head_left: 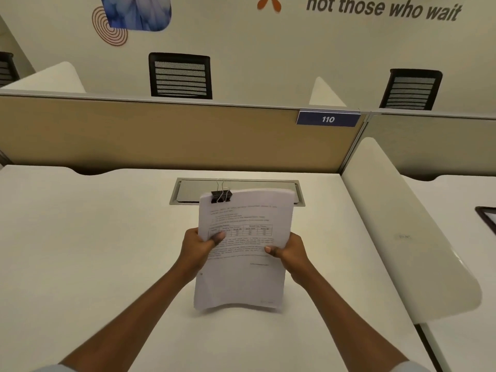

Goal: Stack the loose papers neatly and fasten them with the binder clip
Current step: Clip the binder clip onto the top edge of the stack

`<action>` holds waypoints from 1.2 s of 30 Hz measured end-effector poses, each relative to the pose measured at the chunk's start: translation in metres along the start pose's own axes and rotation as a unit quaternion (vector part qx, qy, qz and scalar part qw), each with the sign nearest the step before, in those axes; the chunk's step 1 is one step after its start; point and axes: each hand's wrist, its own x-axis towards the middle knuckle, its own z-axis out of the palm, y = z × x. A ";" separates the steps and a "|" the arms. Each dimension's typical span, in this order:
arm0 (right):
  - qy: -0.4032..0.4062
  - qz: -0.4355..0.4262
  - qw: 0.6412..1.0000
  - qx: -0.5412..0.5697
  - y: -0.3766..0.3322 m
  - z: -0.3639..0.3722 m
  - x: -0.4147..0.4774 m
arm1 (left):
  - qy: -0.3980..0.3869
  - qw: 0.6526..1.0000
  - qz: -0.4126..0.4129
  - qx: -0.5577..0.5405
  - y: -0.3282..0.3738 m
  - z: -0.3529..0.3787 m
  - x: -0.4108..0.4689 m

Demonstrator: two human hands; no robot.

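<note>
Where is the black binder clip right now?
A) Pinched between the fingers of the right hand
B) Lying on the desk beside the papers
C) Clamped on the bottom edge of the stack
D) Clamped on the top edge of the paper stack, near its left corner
D: the binder clip sits on the upper edge of the papers, near the left corner, while the left hand and right hand hold the stack's sides.

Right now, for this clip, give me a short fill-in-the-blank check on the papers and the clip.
1. The binder clip sits on the stack's top ____ corner.
2. The paper stack is held by ____ hands, the left hand and the right hand.
3. The blue sign on the partition reads ____.

Missing words: left; both; 110
</note>
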 end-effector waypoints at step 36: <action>0.179 0.136 0.949 -0.222 0.044 -0.240 0.052 | -0.065 0.970 -0.097 0.215 -0.101 0.255 0.103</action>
